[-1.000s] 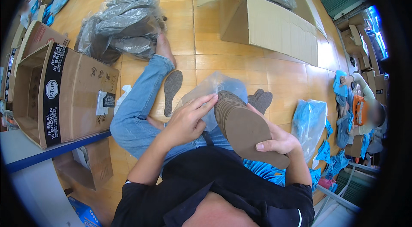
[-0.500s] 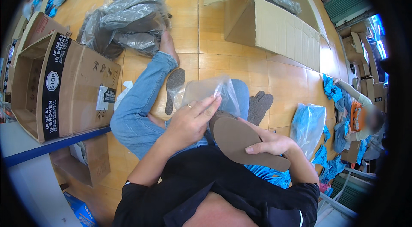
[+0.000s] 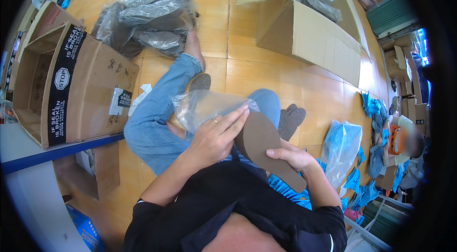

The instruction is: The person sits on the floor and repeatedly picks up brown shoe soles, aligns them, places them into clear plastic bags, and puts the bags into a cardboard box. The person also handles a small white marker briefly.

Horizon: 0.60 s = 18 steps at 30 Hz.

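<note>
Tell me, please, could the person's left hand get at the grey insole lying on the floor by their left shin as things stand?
Probably not at once. The left hand is busy pressing the clear plastic bag against the brown sole. The grey insole lies uncovered on the floor beyond the bent knee, so the path looks free once the hand lets go.

A wooden plank floor (image 3: 266, 68) carries everything. At ten o'clock an open cardboard box (image 3: 71, 78) lies tipped on its side, with a heap of clear-bagged dark soles (image 3: 147, 16) just beyond it at eleven. At one o'clock a large open carton (image 3: 309, 33) stands, holding more bagged pieces. Near the centre two loose grey insoles (image 3: 290, 119) rest on the boards. At four o'clock lies a blue plastic bag (image 3: 340, 149).
</note>
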{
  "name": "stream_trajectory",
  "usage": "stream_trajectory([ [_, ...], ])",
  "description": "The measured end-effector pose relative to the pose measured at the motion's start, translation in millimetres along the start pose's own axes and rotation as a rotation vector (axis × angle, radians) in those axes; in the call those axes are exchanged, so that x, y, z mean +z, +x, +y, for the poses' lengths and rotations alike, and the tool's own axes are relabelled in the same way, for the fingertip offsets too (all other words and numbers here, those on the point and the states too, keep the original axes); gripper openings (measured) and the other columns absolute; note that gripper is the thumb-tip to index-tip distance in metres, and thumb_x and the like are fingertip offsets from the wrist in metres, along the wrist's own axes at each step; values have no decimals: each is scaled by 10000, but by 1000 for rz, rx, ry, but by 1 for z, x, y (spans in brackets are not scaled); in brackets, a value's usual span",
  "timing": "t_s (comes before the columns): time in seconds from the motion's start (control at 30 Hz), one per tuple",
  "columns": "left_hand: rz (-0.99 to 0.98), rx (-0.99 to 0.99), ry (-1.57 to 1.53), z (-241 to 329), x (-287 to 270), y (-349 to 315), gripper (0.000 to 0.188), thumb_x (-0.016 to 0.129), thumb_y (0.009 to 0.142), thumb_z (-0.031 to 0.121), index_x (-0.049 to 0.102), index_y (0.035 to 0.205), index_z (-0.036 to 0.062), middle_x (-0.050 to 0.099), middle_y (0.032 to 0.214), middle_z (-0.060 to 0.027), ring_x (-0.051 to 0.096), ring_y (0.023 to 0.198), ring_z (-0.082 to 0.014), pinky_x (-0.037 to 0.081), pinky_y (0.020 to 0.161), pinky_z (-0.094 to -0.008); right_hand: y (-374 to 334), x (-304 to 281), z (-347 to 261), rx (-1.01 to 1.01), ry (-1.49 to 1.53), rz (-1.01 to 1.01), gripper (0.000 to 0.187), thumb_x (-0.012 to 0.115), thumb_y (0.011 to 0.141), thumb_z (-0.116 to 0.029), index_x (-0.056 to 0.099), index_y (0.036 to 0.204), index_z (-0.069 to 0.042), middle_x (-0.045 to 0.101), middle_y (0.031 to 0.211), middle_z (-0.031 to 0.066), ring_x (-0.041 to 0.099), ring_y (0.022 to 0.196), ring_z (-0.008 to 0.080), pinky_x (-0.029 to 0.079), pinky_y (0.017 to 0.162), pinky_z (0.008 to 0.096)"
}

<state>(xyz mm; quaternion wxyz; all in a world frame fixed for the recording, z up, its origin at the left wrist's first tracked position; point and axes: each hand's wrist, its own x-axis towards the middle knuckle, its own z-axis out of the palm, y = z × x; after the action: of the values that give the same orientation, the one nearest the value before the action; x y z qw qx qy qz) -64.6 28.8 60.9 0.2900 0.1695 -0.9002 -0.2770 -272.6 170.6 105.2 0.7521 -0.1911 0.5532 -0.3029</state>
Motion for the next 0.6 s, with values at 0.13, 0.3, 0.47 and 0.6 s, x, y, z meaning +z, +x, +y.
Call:
stream_trajectory([
  [0.13,64,18,-2,2,6,7,669,611,626,-58,566,1289,18,585,1277,-112,627,842,-255,522,762,-359,5,0,4,71,90,29,822,657,880,-353,223,1500,-31,402,1432,143,391,1308,233,344,1065,346],
  [0.3,-35,218,33,10,12,11,539,625,679,46,627,1218,48,619,1244,-60,551,693,-176,498,673,-298,12,-2,13,200,220,157,650,639,889,-384,417,1392,-38,548,1275,129,548,1119,217,448,952,342],
  [0.47,-130,212,-138,32,8,10,533,623,689,22,629,1221,53,625,1226,-58,546,677,-186,498,669,-299,27,-2,26,95,540,223,499,601,904,-435,573,1225,-55,642,1118,127,625,973,234,509,848,372],
  [0.6,-36,121,-85,41,1,16,562,634,662,10,631,1222,56,640,1203,-72,594,734,-193,502,670,-313,41,11,29,-35,752,213,510,605,898,-437,566,1224,-46,644,1100,130,637,914,246,524,798,366],
])
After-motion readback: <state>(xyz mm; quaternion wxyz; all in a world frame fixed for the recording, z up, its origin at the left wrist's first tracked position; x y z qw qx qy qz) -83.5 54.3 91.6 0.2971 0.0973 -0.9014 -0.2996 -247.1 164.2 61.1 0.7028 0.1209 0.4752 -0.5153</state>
